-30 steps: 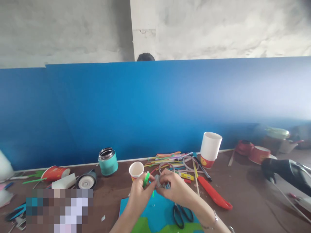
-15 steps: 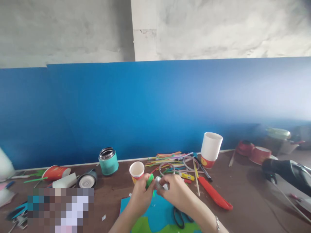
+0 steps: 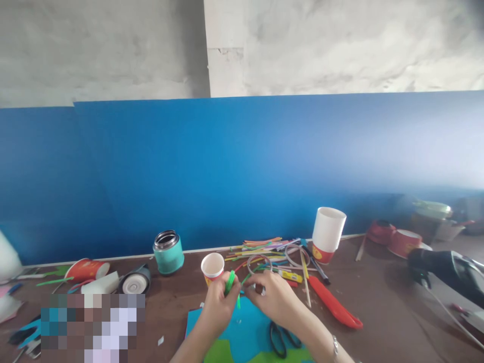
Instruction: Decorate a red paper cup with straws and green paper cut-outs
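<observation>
My left hand (image 3: 218,306) pinches a curled bright green strip (image 3: 229,282) between thumb and fingers. My right hand (image 3: 273,298) meets it from the right, its fingertips closed on a small greyish piece (image 3: 258,289) and on the strip's loose end; what the piece is cannot be made out. Both hands hover over a light blue sheet (image 3: 245,330) with a green sheet (image 3: 219,351) below it. Black scissors (image 3: 282,339) lie on the blue sheet under my right wrist. A small paper cup (image 3: 212,265) stands just behind my left hand.
Coloured strips and wire rings (image 3: 264,249) lie behind my hands. A tall white cup stack (image 3: 327,233), a red cutter (image 3: 334,304), a teal jar (image 3: 168,251), tipped cups (image 3: 86,269) and a black hot-air tool (image 3: 446,269) crowd the brown table. A blue partition (image 3: 242,166) closes the back.
My hands stayed together over the blue sheet and shifted slightly. The green strip has turned in my left fingers, and the greyish piece is more covered by my right fingers.
</observation>
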{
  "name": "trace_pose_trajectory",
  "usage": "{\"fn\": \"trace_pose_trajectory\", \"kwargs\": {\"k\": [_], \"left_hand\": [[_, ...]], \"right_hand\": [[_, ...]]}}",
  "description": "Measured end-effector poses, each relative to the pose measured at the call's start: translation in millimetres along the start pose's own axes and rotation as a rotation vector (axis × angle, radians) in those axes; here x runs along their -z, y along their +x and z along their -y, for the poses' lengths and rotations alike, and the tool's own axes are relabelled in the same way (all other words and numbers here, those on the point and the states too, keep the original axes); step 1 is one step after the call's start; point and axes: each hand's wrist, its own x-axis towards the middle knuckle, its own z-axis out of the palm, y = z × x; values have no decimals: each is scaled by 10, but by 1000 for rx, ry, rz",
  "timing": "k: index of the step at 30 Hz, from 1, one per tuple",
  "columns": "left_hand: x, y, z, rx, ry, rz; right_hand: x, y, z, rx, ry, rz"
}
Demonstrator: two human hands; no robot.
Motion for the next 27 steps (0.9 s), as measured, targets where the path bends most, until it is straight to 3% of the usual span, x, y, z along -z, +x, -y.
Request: {"fn": "trace_pose_trajectory", "kwargs": {"k": [4, 7, 11, 18, 22, 27], "left_hand": [[27, 53, -6, 188, -129, -66], [27, 47, -30, 346, -364, -40], [-4, 13, -61, 334, -488, 9], [-95, 1, -38, 263, -341, 76], [-131, -1, 1, 331, -326, 47], [-156, -8, 35, 391, -309, 113]], "right_hand": [[0, 49, -77, 29, 149, 38], [44, 64, -99, 6, 133, -37], [83, 60, -81, 39, 131, -83], [80, 40, -43, 76, 143, -74], [98, 33, -19, 85, 96, -86], [72, 47, -50, 35, 24, -272]]}}
